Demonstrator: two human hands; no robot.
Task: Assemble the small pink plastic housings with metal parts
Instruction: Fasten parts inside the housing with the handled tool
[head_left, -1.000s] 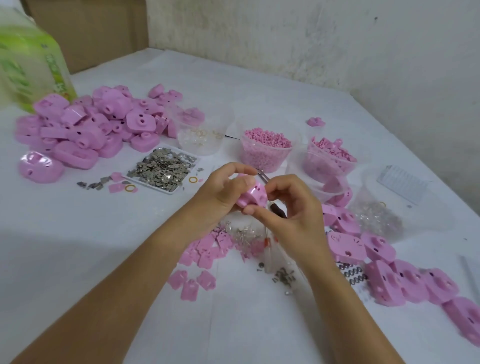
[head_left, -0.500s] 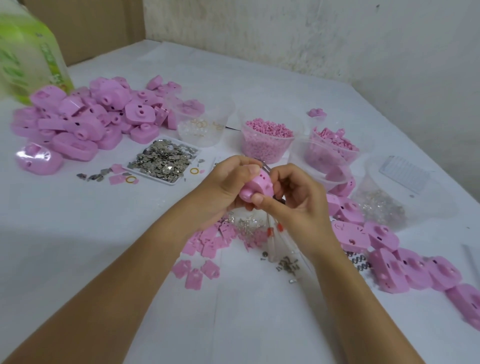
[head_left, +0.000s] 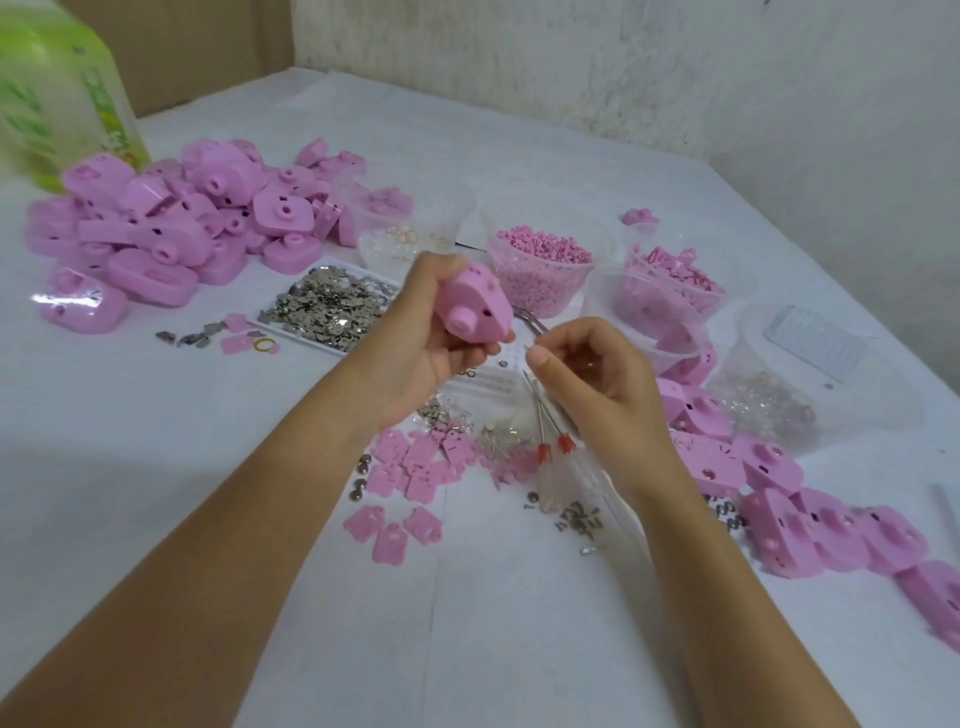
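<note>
My left hand (head_left: 423, 338) grips a small pink plastic housing (head_left: 472, 306) above the table's middle, its round boss facing me. My right hand (head_left: 597, 384) hovers just right of it, a small gap away from the housing. Its fingers are curled and the thumb lies against the forefinger; whether something small is pinched there I cannot make out. A shallow tray of small metal parts (head_left: 327, 306) lies left of my left hand. A big pile of pink housings (head_left: 171, 223) fills the far left. More housings (head_left: 727, 457) trail along the right.
Clear cups stand behind my hands: one with pink beads (head_left: 540, 270), one with pink bits (head_left: 670, 280), one with rings (head_left: 410, 228). Two red-collared screwdrivers (head_left: 550, 441), tweezers (head_left: 530, 322) and flat pink plates (head_left: 410, 467) lie under my hands. A green bottle (head_left: 57, 93) stands far left.
My right hand has come off the housing and drawn back to the right. My left hand has turned the housing and lifted it slightly up and left.
</note>
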